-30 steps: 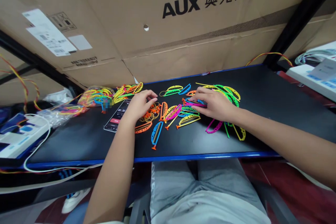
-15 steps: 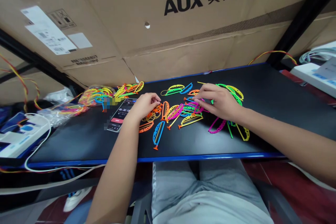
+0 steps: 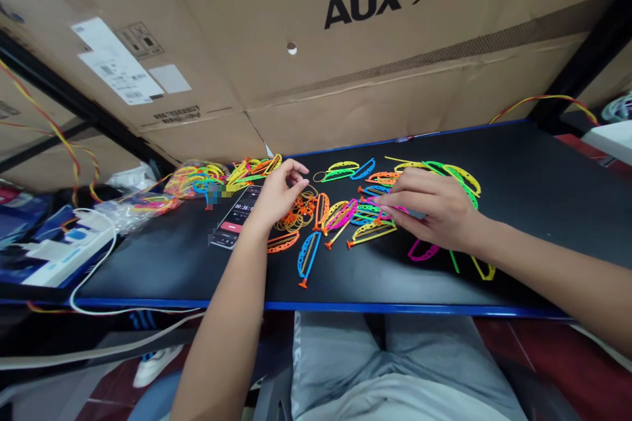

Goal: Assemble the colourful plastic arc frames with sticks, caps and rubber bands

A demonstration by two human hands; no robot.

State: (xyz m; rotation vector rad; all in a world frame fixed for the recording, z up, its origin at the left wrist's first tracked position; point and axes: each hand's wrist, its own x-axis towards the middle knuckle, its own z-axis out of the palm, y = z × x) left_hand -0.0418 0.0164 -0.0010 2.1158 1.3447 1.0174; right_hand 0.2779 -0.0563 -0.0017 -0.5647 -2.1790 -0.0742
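A huge cardboard AUX air-conditioner carton [image 3: 375,66] leans over the black-topped workbench [image 3: 523,171] with its blue edge, beside a black shelf upright [image 3: 587,59], while a white power strip [image 3: 64,256] sits off to the left and dark red flooring [image 3: 557,368] shows underneath.

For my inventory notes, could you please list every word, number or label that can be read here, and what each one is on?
"AUX": on the cardboard carton behind the desk.
"奥克斯空调": beside it on the same carton, its top edge clipped by the view.
"00:36:1": on the phone screen; any further digit is too blurred to read.
The white label on the carton: too small to read.
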